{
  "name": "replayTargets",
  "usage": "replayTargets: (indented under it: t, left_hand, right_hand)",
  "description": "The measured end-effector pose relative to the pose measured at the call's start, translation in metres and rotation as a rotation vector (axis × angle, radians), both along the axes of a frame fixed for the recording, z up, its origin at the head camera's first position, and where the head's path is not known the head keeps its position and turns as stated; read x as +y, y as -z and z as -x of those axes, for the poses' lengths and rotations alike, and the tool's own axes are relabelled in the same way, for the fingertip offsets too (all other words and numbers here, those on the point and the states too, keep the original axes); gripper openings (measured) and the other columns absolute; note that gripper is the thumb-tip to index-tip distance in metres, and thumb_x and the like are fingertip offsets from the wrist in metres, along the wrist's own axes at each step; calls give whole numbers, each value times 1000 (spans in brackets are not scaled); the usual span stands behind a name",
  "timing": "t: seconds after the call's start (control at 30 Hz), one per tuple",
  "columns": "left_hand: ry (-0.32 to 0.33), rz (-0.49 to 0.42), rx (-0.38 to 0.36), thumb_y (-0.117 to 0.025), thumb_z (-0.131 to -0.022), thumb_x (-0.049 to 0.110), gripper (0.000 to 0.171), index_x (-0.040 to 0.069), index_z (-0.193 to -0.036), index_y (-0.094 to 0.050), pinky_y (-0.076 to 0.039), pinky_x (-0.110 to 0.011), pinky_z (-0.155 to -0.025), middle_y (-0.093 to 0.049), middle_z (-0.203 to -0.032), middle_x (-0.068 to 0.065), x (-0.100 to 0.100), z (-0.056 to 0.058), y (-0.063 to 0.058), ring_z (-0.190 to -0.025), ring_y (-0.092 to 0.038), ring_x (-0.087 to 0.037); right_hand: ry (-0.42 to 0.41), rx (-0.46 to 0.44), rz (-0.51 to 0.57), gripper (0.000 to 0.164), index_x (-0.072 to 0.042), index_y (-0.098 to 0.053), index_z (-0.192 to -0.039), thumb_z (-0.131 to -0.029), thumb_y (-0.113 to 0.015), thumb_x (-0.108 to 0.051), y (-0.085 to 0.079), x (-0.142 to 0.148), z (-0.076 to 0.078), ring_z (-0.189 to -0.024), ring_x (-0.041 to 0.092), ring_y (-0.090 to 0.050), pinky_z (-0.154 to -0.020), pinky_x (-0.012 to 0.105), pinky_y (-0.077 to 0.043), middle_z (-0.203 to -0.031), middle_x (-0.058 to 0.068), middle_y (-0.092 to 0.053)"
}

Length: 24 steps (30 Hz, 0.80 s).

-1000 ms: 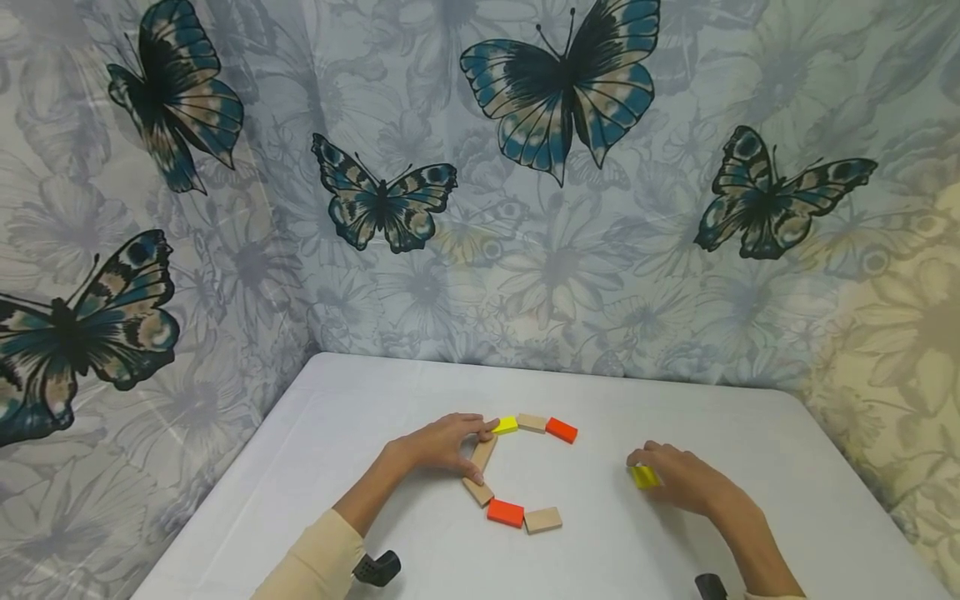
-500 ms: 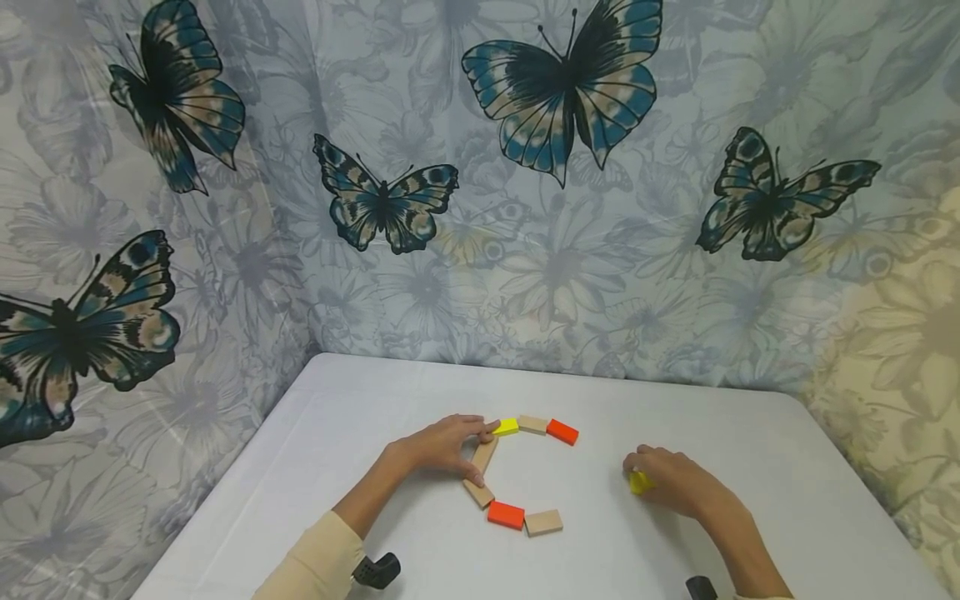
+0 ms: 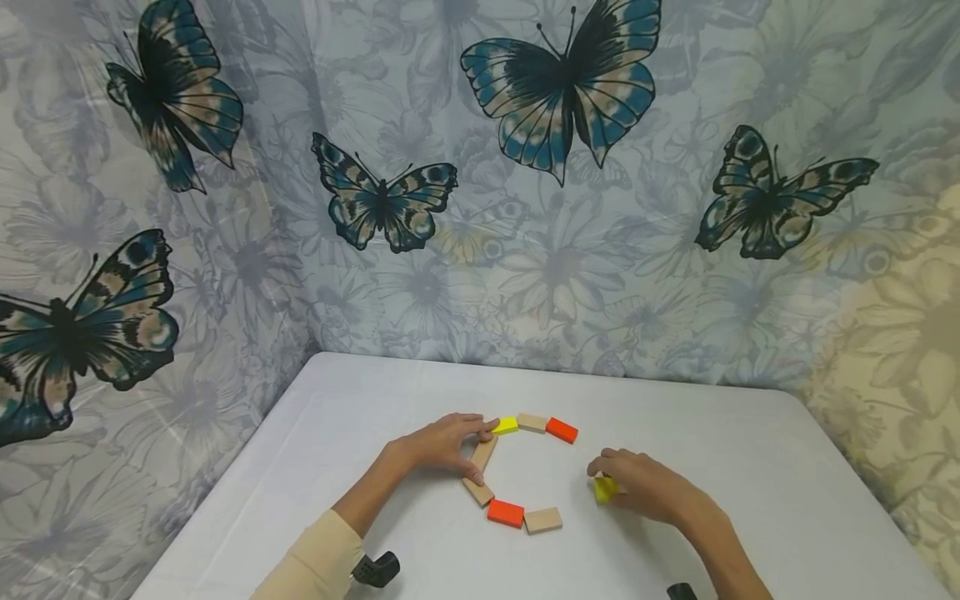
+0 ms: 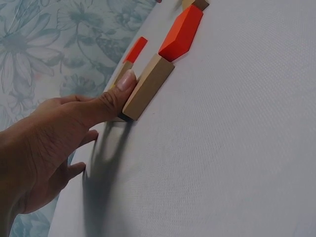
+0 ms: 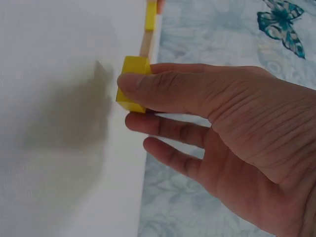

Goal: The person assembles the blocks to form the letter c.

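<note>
In the head view, wooden blocks lie end to end in a curve that opens to the right. My left hand (image 3: pixel 442 440) rests at its left side, thumb and fingertips against a plain block (image 3: pixel 484 452) and its neighbours. In the left wrist view, the thumb (image 4: pixel 114 96) touches the end of another plain block (image 4: pixel 149 86), with an orange-red block (image 4: pixel 181 33) beyond. My right hand (image 3: pixel 645 483) pinches a yellow block (image 5: pixel 136 64) between thumb and fingers, right of the curve. Its shadow falls apart from it on the white surface, so it hangs above the table.
The upper arm of the curve has a yellow block (image 3: pixel 505 426), a plain block (image 3: pixel 532 422) and an orange-red block (image 3: pixel 562 430). A plain block (image 3: pixel 542 521) ends the lower arm. A butterfly-patterned cloth (image 3: pixel 555 275) rises behind the white table (image 3: pixel 375 383).
My right hand has moved left with the yellow block, closer to the open side of the curve. The left hand and the laid blocks stay where they were.
</note>
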<state>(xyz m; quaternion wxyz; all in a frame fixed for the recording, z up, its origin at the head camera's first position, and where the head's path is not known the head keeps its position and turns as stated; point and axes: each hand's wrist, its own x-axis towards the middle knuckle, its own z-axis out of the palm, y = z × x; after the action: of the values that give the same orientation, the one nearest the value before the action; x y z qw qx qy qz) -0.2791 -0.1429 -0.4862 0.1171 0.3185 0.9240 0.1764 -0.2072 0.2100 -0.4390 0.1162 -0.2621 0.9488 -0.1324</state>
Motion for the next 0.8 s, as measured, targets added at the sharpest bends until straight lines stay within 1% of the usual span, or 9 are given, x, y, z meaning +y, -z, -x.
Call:
replayTargets:
  t: [0.07, 0.17, 0.27, 0.37, 0.57, 0.67, 0.8]
  left_hand:
    - [-4, -3, -9, -87, -81, 51, 99, 23, -163, -38, -37, -55, -127, -51, -162, -7, -1, 0, 0, -156, -40, -32]
    - [-4, -8, -16, -86, -81, 52, 99, 24, -163, -38, -36, -55, -127, -49, -163, -8, -3, 0, 1, -156, -39, -32]
    - [-3, -4, -6, -86, -81, 53, 100, 24, -163, -37, -37, -54, -127, -48, -164, -8, -4, 1, 2, -156, -40, -31]
    - [-7, -4, -3, -86, -81, 54, 100, 25, -163, -37, -37, -54, -127, -46, -165, -9, -4, 2, 2, -156, -40, -32]
    - [-18, -7, -15, -86, -81, 53, 99, 26, -163, -38, -37, -56, -126, -45, -165, -11, -3, 1, 0, -155, -40, -33]
    - [-6, -23, -18, -87, -80, 51, 99, 24, -163, -39, -37, -56, -126, -49, -162, -9, -3, 2, -1, -155, -41, -33]
    - [22, -53, -12, -87, -81, 50, 98, 21, -162, -40, -35, -55, -128, -59, -153, -2, -3, 4, 3, -156, -40, -30]
  right_hand:
    - [-43, 8, 10, 35, -13, -74, -112, -81, -86, -1, -1, -5, -3, -96, 15, -64, -93, 44, -61, -108, -6, -71]
    - [-105, 25, 1, 34, -15, -74, -109, -80, -87, -3, -2, -12, -7, -94, 12, -62, -92, 42, -61, -104, -9, -70]
    - [-134, 11, -10, 33, -18, -74, -107, -80, -88, -5, 0, -22, -10, -91, 8, -59, -91, 39, -61, -100, -12, -67]
    - [-140, -4, -18, 32, -19, -74, -106, -80, -88, -6, 2, -29, -11, -90, 6, -58, -92, 38, -60, -99, -13, -67]
    - [-135, -15, -22, 32, -19, -75, -106, -80, -88, -5, 8, -41, -11, -92, 8, -60, -93, 38, -61, -100, -12, -68]
    - [-137, -18, -19, 32, -19, -75, -106, -80, -88, -6, 11, -44, -11, -90, 7, -58, -92, 36, -61, -99, -12, -68]
    - [-147, -18, -8, 31, -21, -75, -106, -81, -89, -10, 11, -45, -10, -88, 5, -56, -89, 33, -62, -99, -13, -67]
